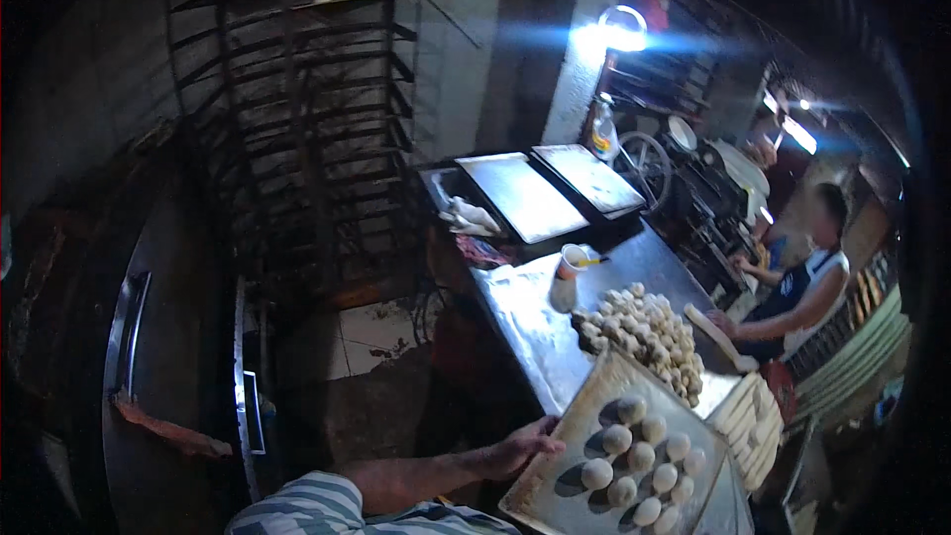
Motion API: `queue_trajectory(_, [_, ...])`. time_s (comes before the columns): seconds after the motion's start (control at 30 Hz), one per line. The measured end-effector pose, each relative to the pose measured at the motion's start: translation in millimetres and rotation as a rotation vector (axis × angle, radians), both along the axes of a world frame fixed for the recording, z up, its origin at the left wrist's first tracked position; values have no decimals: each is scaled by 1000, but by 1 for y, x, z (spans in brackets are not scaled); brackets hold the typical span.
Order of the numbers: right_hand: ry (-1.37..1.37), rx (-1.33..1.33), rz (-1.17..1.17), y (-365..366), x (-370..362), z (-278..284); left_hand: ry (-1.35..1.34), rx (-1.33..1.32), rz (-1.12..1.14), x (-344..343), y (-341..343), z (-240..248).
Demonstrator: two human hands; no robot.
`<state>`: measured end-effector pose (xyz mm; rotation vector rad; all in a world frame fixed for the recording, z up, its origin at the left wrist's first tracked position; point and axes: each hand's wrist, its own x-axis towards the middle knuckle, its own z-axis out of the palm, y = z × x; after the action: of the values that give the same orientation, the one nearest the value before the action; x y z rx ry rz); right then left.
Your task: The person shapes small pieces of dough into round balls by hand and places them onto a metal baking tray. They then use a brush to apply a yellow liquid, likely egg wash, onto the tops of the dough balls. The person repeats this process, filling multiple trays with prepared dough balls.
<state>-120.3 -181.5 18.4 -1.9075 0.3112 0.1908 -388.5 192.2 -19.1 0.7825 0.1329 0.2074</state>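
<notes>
The left hand (pixel 527 447) is gripping a worn, flat metal tray (pixel 570 495) at lower centre; I can't tell the right hand's grip. Smooth dough balls (pixel 641 456) are sitting on it. Beyond, a lumpy dough heap (pixel 644 337) is covering part of a shiny metal table (pixel 649 267); a slatted rack (pixel 307 144) is standing upper left.

Tall dark rack (pixel 289 129), upper left. Ring lamp (pixel 626 40) lit, upper right of centre. Clear bottle (pixel 603 131) beside spoked wheel (pixel 644 172). Co-worker (pixel 814 299) in dark apron, far right.
</notes>
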Motion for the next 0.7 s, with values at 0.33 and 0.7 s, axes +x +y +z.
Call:
queue_trajectory(0.33, [-191,722,648,304,79,89,-198,227,776,-156,130,105])
queue_trajectory(0.7, [-105,133,1634,469,-119,-81,-415,450,1842,-292,234,249])
